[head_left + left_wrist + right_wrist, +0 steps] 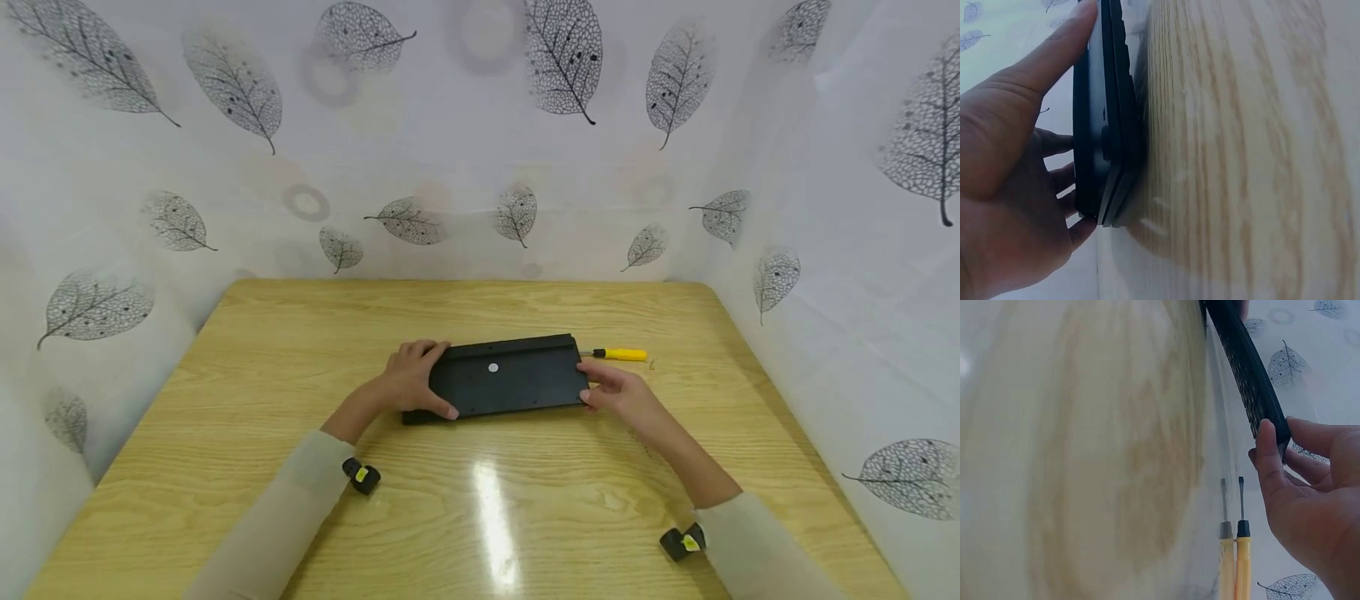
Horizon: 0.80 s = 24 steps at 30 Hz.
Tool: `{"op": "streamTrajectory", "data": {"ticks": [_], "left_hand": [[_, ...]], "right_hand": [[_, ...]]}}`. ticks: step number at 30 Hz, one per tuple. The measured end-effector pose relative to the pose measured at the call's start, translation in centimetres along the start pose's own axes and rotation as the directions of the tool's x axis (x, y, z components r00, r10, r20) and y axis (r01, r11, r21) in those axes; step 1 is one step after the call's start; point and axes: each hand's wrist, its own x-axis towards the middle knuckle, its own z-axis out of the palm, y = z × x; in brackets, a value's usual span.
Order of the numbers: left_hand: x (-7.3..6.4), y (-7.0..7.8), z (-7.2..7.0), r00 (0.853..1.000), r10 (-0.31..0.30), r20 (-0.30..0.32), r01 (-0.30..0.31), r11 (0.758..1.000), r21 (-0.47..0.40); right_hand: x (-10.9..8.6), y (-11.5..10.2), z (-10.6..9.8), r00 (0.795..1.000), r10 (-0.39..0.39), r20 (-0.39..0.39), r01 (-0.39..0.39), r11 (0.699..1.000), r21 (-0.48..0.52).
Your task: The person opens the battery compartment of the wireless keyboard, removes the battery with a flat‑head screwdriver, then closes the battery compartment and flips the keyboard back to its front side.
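Note:
A black keyboard (pixel 517 385) is held underside up over the table, a round white sticker showing on its back. My left hand (pixel 411 382) grips its left end, the thumb along the near edge and the fingers over the far one. At the other end, my right hand (pixel 618 398) pinches the corner between thumb and fingers. In the right wrist view the keyboard (pixel 1260 394) is raised off the tabletop with its keys facing down. The left wrist view has the keyboard's edge (pixel 1094 156) close over the wood, keys toward it.
A screwdriver (pixel 624 355) with a yellow handle lies just past the keyboard's right end, its tip pointing left. The wood-grain table (pixel 360 533) ends at a leaf-patterned cloth (pixel 465 167) behind and at both sides.

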Motion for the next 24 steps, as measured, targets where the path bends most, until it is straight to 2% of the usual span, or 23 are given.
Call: {"op": "streamTrajectory", "data": {"ticks": [5, 12, 16, 20, 24], "left_hand": [[-0.3, 0.0, -0.2, 1.0, -0.001, 0.014, 0.0, 0.999, 0.033], [-0.7, -0.9, -0.3, 1.0, -0.014, 0.022, 0.013, 0.999, 0.039], [-0.9, -1.3, -0.3, 1.0, -0.013, 0.02, 0.013, 0.999, 0.045], [-1.2, -1.4, -0.6, 0.999, -0.017, 0.029, 0.015, 0.999, 0.048], [-1.7, -1.4, -0.9, 0.999, -0.016, 0.037, 0.014, 0.999, 0.05]], "right_hand": [[0.1, 0.1, 0.6, 0.999, 0.018, 0.032, -0.018, 1.0, -0.008], [0.7, 0.1, 2.0, 0.998, 0.032, 0.048, -0.031, 0.999, -0.016], [0.7, -0.1, 2.8, 0.999, 0.034, 0.001, -0.034, 0.994, -0.106], [0.4, -0.5, 3.4, 0.998, 0.043, -0.042, -0.051, 0.975, -0.216], [0.3, -0.8, 4.0, 0.996, 0.056, -0.066, -0.071, 0.964, -0.258]]}}
